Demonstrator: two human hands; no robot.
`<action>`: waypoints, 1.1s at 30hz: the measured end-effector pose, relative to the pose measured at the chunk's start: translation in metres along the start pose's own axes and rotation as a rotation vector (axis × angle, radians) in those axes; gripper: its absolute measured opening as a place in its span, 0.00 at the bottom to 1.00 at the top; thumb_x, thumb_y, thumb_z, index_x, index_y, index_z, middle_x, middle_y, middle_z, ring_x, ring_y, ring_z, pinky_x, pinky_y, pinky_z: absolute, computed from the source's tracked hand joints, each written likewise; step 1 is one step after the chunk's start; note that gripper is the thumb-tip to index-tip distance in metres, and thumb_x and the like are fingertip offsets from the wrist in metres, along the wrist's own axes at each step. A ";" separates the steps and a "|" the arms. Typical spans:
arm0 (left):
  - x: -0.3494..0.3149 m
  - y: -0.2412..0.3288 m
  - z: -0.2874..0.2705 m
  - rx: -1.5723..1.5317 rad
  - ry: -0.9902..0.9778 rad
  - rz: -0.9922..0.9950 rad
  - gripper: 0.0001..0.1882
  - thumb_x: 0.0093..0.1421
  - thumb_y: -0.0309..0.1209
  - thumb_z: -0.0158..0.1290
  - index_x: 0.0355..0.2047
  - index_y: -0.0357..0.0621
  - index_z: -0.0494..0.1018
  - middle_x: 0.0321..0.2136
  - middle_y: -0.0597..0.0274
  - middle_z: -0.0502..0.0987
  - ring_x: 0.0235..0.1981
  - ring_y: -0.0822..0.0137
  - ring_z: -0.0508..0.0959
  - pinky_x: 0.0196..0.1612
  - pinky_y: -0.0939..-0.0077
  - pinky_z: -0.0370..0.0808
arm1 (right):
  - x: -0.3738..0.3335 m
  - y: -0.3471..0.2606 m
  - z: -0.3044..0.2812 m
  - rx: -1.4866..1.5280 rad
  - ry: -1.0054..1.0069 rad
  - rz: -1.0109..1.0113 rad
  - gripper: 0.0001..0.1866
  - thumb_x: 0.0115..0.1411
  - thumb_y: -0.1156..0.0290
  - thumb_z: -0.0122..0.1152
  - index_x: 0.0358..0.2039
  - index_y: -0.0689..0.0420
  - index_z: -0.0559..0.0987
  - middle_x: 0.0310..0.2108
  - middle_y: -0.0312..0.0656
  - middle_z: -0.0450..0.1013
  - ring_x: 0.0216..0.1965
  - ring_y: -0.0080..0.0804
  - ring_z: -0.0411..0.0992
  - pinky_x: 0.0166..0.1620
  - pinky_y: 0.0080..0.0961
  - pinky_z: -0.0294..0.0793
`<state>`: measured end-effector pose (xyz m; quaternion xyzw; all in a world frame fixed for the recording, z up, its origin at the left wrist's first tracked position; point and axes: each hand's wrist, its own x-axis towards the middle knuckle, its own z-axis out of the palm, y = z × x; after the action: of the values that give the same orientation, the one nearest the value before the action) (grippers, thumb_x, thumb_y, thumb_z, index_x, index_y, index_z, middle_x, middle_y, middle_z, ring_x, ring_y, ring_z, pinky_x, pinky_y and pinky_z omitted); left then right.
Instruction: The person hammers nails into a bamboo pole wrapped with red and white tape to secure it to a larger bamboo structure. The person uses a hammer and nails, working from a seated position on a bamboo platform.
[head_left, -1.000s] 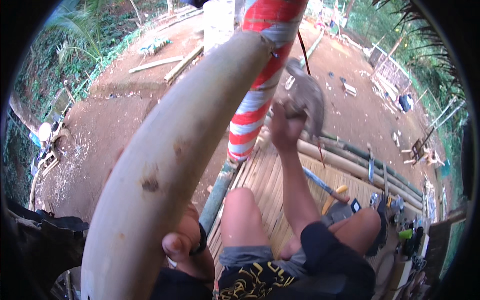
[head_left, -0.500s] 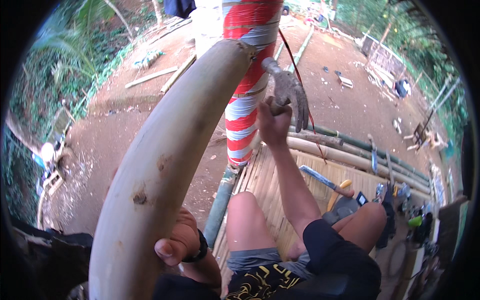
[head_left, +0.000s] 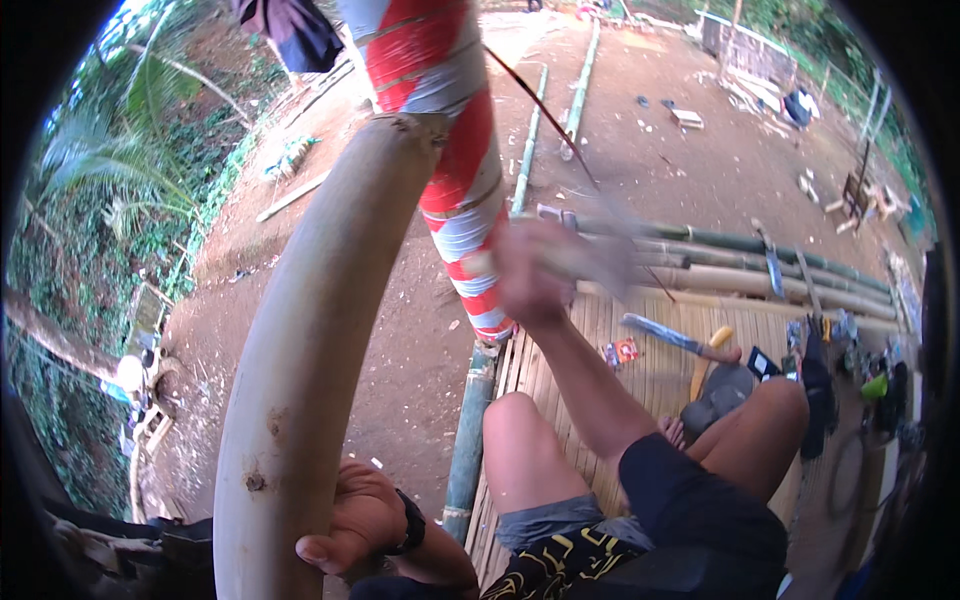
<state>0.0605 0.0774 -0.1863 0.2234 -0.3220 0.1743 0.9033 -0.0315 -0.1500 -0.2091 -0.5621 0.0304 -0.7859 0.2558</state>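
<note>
A thick, pale, slightly curved bamboo pole slants up from the lower left, its far end against a post wrapped in red and white plastic. My left hand grips it low on its right side, thumb showing and the other fingers partly hidden. In front of the post my right hand is closed round the handle of a claw hammer, whose head is smeared by motion. The hammer is below and to the right of the pole's far end, apart from it.
A slatted bamboo platform lies under my legs. On it are a long-bladed knife, a yellow-handled tool and a small red packet. Bamboo poles line its far edge. Dark cloth hangs beside the post.
The hammer and my right hand have dropped away from the pole's far end, the hammer now blurred. The view has shifted; my left hand keeps its hold on the pole.
</note>
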 end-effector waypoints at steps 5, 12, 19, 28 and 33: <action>0.009 0.001 0.004 0.035 0.028 0.026 0.35 0.50 0.49 0.61 0.52 0.38 0.68 0.47 0.52 0.74 0.49 0.60 0.75 0.54 0.66 0.71 | 0.002 -0.012 0.001 -0.137 -0.148 0.255 0.05 0.59 0.74 0.52 0.26 0.57 0.71 0.19 0.31 0.68 0.23 0.16 0.62 0.26 0.26 0.62; 0.012 0.000 -0.001 -0.025 0.060 -0.005 0.34 0.50 0.47 0.62 0.50 0.38 0.68 0.46 0.53 0.75 0.47 0.61 0.76 0.52 0.68 0.73 | 0.010 -0.005 0.015 0.021 -0.130 0.400 0.14 0.60 0.75 0.49 0.17 0.55 0.67 0.09 0.31 0.59 0.10 0.16 0.55 0.15 0.19 0.52; 0.006 0.002 0.010 -0.029 0.086 -0.043 0.33 0.50 0.47 0.62 0.50 0.37 0.69 0.46 0.53 0.75 0.46 0.61 0.77 0.51 0.69 0.73 | -0.004 -0.003 0.015 0.100 -0.185 0.616 0.14 0.58 0.76 0.50 0.16 0.55 0.65 0.10 0.30 0.59 0.11 0.16 0.56 0.15 0.20 0.55; 0.005 0.002 0.022 -0.121 -0.047 -0.031 0.28 0.54 0.42 0.61 0.51 0.40 0.68 0.47 0.53 0.74 0.49 0.61 0.75 0.55 0.68 0.70 | 0.112 -0.094 -0.042 0.394 -0.113 0.520 0.17 0.60 0.73 0.47 0.15 0.51 0.58 0.09 0.28 0.51 0.09 0.17 0.49 0.15 0.21 0.51; 0.010 -0.002 0.022 -0.127 0.152 -0.021 0.32 0.54 0.39 0.60 0.55 0.34 0.63 0.53 0.48 0.70 0.53 0.59 0.72 0.61 0.62 0.64 | 0.189 -0.122 -0.071 0.421 -0.066 0.288 0.16 0.60 0.68 0.41 0.15 0.48 0.56 0.10 0.30 0.49 0.10 0.21 0.46 0.19 0.24 0.55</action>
<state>0.0579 0.0666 -0.1648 0.1552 -0.2606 0.1607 0.9392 -0.1855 -0.1437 -0.0303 -0.5117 -0.0624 -0.7116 0.4774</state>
